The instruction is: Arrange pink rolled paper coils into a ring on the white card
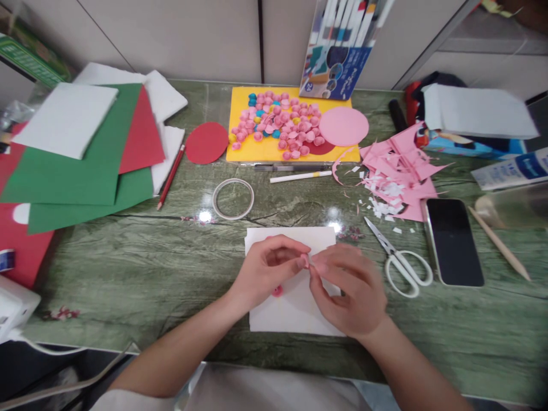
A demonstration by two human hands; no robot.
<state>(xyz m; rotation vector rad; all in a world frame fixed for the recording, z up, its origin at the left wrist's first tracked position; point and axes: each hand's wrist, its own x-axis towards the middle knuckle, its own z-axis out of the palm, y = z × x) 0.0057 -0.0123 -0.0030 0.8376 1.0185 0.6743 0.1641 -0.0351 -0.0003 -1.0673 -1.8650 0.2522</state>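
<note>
My left hand (266, 268) pinches a small pink rolled-paper flower (305, 260) between thumb and fingertips. Close against it, the fingertips of my right hand (354, 290) are pressed together, slightly blurred. A tiny whitish bit shows there, too small to name. Both hands are above a white sheet (295, 314). Another pink paper flower (277, 291) lies on that sheet beneath my left wrist, partly covered. Scissors (402, 265) with white handles rest to the right of my right hand, blades pointing away from me.
Many pink, blue and yellow paper rolls sit on a yellow sheet (252, 155) at the back. Nearby are a tape roll (214, 200), a red disc (207, 142), a pink disc (345, 126), pink scraps (402, 165), a phone (454, 242) and a red pencil (172, 174). Coloured sheets (72, 171) lie left.
</note>
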